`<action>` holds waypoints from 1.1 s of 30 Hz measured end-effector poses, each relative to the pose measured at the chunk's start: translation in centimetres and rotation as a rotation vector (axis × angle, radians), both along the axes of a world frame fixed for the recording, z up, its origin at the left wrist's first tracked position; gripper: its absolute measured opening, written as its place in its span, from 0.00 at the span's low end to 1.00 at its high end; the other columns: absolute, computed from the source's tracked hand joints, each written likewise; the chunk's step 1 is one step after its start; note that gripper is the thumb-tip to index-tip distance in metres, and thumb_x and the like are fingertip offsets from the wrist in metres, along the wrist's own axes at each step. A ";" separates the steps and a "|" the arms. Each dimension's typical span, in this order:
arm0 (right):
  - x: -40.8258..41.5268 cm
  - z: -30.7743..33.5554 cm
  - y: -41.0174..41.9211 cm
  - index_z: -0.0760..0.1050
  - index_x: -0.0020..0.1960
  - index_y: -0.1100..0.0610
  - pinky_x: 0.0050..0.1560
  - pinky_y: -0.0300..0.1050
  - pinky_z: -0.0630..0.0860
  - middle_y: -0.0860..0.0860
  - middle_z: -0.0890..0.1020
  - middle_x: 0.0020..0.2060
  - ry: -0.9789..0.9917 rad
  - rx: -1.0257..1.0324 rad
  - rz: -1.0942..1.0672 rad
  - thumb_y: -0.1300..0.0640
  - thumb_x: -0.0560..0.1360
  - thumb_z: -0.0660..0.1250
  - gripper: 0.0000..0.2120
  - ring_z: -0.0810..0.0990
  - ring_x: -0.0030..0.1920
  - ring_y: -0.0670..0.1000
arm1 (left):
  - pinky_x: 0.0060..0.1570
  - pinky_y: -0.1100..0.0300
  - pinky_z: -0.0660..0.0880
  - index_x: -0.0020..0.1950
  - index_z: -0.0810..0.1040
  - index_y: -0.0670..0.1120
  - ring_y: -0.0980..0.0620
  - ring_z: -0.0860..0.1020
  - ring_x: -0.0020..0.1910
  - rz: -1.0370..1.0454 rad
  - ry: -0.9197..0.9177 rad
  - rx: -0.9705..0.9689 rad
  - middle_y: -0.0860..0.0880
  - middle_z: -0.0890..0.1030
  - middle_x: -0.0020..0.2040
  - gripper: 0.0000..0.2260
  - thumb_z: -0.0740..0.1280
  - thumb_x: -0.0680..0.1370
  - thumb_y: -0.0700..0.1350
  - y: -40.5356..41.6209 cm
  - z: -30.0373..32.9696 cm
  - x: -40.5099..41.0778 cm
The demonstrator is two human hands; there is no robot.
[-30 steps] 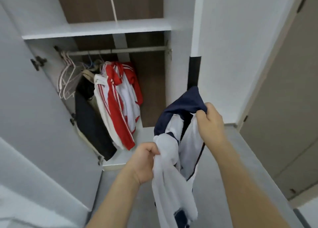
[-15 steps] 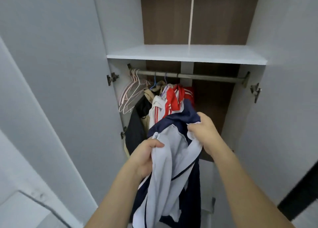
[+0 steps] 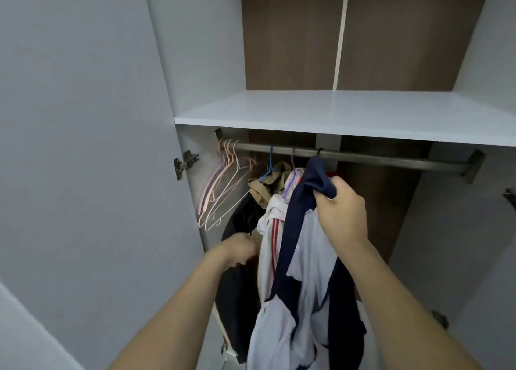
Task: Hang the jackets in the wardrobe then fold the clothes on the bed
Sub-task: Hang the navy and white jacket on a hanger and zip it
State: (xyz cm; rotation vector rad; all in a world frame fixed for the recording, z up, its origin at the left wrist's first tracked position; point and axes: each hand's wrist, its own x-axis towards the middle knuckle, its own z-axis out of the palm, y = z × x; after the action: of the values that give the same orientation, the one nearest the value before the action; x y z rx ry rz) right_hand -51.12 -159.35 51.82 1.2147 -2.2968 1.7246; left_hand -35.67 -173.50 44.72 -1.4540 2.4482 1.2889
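Navy-and-white fabric jacket (image 3: 301,272) was held up just under the grey metal wardrobe rail (image 3: 363,159).
The right hand (image 3: 342,213) gripped its navy collar, likely to hook it on; the left hand (image 3: 240,248), below the rail, had curled fingers among dark hanging clothes (image 3: 237,286), its grip's contents unclear. Any hanger inside was hidden.

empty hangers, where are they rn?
In the head view, the empty hangers hang bunched at the far left end of the rail, against the wardrobe's left wall, left of the hung tan garment and above the left hand.
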 end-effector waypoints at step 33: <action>-4.3 -3.6 -9.4 0.68 0.42 0.53 0.34 0.47 0.67 0.52 0.75 0.36 -0.190 0.123 0.126 0.61 0.77 0.61 0.06 0.75 0.36 0.53 | 0.33 0.54 0.66 0.49 0.73 0.45 0.40 0.73 0.34 0.299 0.039 -0.918 0.44 0.77 0.37 0.04 0.59 0.79 0.41 -3.4 5.9 2.1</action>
State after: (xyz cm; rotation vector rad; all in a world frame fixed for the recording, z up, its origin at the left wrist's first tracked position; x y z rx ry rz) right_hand -55.44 -168.72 48.19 1.2943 -2.5181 1.8392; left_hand -33.60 -176.88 50.63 -1.9971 3.1045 0.1131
